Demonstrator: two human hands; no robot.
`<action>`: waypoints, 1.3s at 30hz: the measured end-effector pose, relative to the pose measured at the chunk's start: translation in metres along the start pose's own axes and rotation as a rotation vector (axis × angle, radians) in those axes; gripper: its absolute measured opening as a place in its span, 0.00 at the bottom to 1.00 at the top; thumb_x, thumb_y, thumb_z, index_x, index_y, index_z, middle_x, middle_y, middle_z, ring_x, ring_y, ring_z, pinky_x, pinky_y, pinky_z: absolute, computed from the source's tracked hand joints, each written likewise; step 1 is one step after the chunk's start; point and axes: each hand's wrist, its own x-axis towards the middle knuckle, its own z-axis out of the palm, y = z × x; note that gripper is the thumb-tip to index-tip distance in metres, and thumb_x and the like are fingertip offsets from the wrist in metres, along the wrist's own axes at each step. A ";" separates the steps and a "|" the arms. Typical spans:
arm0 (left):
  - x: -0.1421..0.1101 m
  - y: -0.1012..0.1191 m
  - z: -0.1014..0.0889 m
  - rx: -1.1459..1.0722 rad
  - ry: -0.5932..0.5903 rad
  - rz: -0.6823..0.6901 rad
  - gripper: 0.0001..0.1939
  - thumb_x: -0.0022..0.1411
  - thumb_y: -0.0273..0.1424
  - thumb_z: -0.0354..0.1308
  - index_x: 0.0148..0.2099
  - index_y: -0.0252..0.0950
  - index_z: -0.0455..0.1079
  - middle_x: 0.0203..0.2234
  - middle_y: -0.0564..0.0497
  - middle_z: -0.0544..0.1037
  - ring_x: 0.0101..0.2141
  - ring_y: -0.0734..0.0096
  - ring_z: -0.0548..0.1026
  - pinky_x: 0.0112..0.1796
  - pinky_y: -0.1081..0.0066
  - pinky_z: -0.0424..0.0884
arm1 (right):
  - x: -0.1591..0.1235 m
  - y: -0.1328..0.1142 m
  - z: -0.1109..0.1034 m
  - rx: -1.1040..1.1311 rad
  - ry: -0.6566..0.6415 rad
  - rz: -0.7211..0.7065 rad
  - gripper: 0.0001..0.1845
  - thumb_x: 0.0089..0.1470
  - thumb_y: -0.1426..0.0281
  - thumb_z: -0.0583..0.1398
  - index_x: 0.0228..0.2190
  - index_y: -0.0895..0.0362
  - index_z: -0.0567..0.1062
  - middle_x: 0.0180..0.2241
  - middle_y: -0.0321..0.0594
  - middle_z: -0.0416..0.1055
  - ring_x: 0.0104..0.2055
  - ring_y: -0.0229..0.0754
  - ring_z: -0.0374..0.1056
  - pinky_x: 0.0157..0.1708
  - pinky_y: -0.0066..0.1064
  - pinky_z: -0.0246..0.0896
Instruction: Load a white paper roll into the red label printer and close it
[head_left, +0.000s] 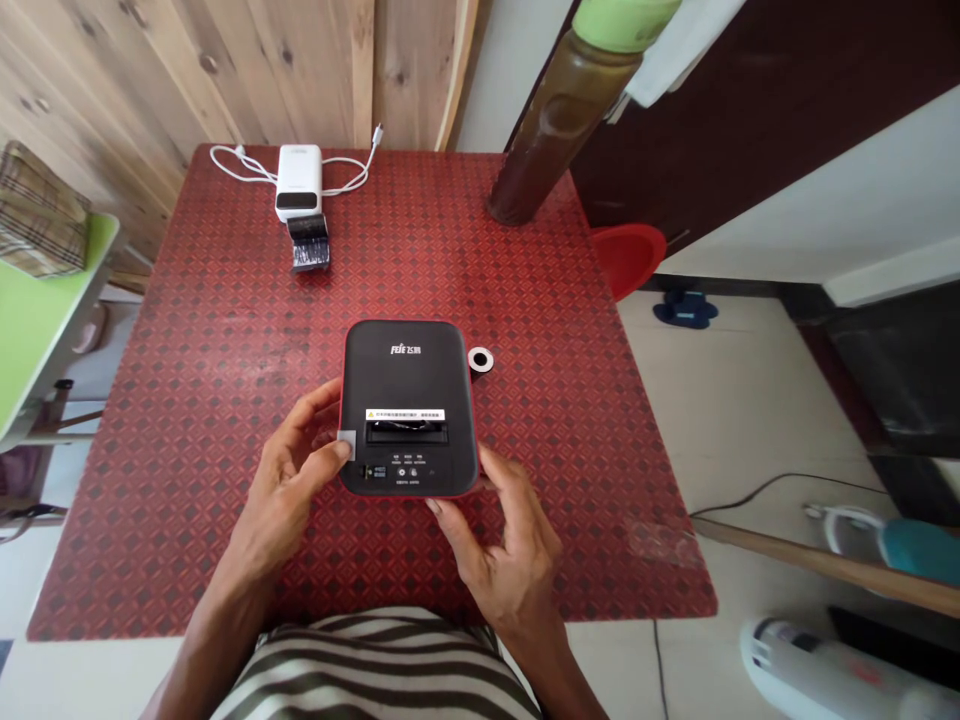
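A black receipt printer with a red rim and a paper slot sits in front of me over the red patterned table. My left hand grips its left side, fingers wrapped round the edge. The left thumb presses a small grey square piece at the printer's lower left edge. At the lower right corner, my right hand holds the printer, thumb at the front edge and fingers along the side, partly hidden beneath. Close to the printer's right side lies a small white roll with a dark core.
At the back left stands a white device with a white cable; a shiny black strip lies before it. A tall brown bottle with a green lid stands at the back right. A red stool is beyond the right edge.
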 end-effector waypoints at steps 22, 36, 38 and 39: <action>0.003 -0.002 0.007 0.000 0.043 -0.002 0.26 0.71 0.38 0.68 0.69 0.46 0.77 0.64 0.46 0.83 0.64 0.48 0.78 0.65 0.50 0.70 | 0.003 0.004 -0.003 0.006 -0.011 -0.042 0.24 0.72 0.63 0.67 0.65 0.54 0.75 0.51 0.51 0.85 0.49 0.53 0.85 0.45 0.44 0.86; 0.004 -0.017 -0.004 -0.035 -0.046 0.083 0.27 0.76 0.44 0.66 0.72 0.47 0.74 0.70 0.44 0.79 0.67 0.44 0.77 0.62 0.49 0.76 | 0.132 -0.012 -0.001 -0.186 -0.505 -0.406 0.10 0.73 0.77 0.64 0.46 0.54 0.85 0.49 0.44 0.88 0.50 0.50 0.82 0.54 0.47 0.77; 0.004 -0.017 -0.004 -0.041 -0.056 0.076 0.27 0.76 0.43 0.65 0.73 0.47 0.73 0.70 0.43 0.78 0.67 0.44 0.77 0.61 0.50 0.76 | 0.141 -0.014 0.015 -0.281 -0.660 -0.385 0.08 0.73 0.77 0.65 0.41 0.55 0.84 0.46 0.45 0.87 0.49 0.51 0.81 0.53 0.45 0.75; 0.004 -0.017 -0.004 -0.042 -0.058 0.070 0.27 0.76 0.43 0.65 0.73 0.47 0.73 0.70 0.43 0.78 0.68 0.44 0.76 0.61 0.49 0.76 | 0.143 -0.014 0.022 -0.328 -0.697 -0.368 0.08 0.72 0.78 0.64 0.40 0.56 0.83 0.44 0.45 0.87 0.48 0.51 0.81 0.52 0.44 0.74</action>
